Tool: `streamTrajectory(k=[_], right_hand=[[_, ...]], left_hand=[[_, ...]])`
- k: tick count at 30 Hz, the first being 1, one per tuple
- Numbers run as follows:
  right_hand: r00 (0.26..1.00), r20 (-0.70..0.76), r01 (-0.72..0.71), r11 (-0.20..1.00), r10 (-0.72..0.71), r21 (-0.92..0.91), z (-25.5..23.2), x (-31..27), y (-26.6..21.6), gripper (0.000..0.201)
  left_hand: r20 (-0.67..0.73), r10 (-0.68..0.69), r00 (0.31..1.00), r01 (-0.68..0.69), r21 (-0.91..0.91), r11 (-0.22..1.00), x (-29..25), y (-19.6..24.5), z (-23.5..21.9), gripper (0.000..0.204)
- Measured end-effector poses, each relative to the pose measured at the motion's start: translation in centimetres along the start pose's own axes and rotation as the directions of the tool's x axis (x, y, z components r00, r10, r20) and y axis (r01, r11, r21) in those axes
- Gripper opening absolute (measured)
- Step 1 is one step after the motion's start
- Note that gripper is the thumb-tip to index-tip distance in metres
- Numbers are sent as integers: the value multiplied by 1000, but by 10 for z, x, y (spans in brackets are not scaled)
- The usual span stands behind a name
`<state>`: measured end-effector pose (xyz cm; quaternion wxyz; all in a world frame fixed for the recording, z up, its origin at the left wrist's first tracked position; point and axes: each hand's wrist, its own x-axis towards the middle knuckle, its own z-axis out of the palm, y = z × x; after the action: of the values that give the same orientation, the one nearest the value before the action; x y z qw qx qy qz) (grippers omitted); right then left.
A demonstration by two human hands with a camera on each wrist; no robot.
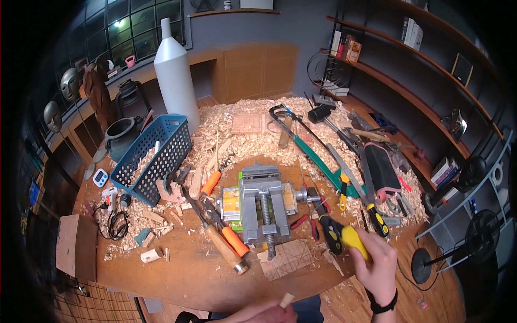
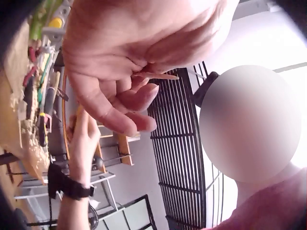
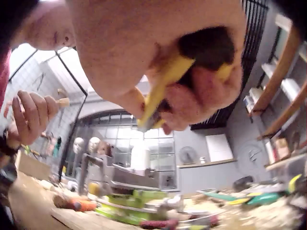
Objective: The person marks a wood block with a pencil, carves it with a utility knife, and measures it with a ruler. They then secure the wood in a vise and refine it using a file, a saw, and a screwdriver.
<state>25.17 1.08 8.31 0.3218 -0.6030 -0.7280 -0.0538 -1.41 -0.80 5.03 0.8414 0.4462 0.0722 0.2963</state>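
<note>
My right hand (image 1: 377,268) grips a yellow tool (image 1: 355,243) above the table's right front edge; in the right wrist view the fingers curl round its yellow and black body (image 3: 168,86). Low at the front, my left hand (image 1: 274,313) holds a small pale wooden piece (image 1: 287,300), whose end (image 3: 63,102) also shows in the right wrist view. In the left wrist view the fingers of that hand (image 2: 115,91) are curled, with a thin pointed bit of wood (image 2: 163,75) showing beside them. A grey metal vise (image 1: 263,204) stands at mid-table.
Orange-handled tools (image 1: 232,240) and a wooden-handled chisel (image 1: 223,247) lie left of the vise. A marked board (image 1: 288,261) lies before it. Right are a green saw (image 1: 318,161), pliers and a yellow-black handle (image 1: 378,220). A blue basket (image 1: 156,156) stands left among wood shavings.
</note>
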Motion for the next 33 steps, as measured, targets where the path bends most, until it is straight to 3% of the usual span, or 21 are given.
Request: streamTrajectory(k=[1,2,3,4,6,12,17,20,22,25,27,31,33], right_hand=[[1000,18,16,998,-17,67,-5,-2,1,36],[998,47,22,989,-29,143,-9,-7,-1,37],[995,64,63,975,-78,211,-9,-11,-9,38],[978,173,67,966,-112,249,-15,-12,-19,40],[968,96,184,919,-230,348,-18,-9,-41,42],[945,224,162,936,-239,313,-30,-8,-55,42],[944,217,174,932,-251,319,-32,-8,-57,41],[946,201,183,929,-256,321,-33,-8,-58,41],[945,206,179,931,-253,319,-30,-8,-54,41],[939,200,195,912,-280,360,-12,-9,-39,42],[941,161,246,926,-299,285,-5,-11,-37,45],[942,212,211,949,-262,235,4,-14,-29,40],[1000,3,14,1000,-14,15,15,-12,3,33]], left_hand=[[-149,-202,968,210,38,977,-7,9,-3,42],[-208,-112,972,114,-3,993,-1,6,-5,39],[-231,-105,967,118,43,992,1,8,-6,40],[-245,-94,965,120,94,988,4,10,-8,41],[-209,-103,973,134,142,981,5,12,-11,43],[-177,-174,969,205,169,964,4,12,-10,48],[-201,-203,958,237,160,958,6,20,-3,47],[-123,-171,978,195,214,957,5,18,-6,49],[-131,-111,985,127,125,984,2,12,-4,49],[-185,-148,972,164,79,983,4,9,-8,46],[-179,-138,974,142,8,990,1,3,-11,42],[-181,-124,976,107,-102,989,1,3,-12,34],[-149,-191,970,174,-117,978,-24,-7,-3,31]])
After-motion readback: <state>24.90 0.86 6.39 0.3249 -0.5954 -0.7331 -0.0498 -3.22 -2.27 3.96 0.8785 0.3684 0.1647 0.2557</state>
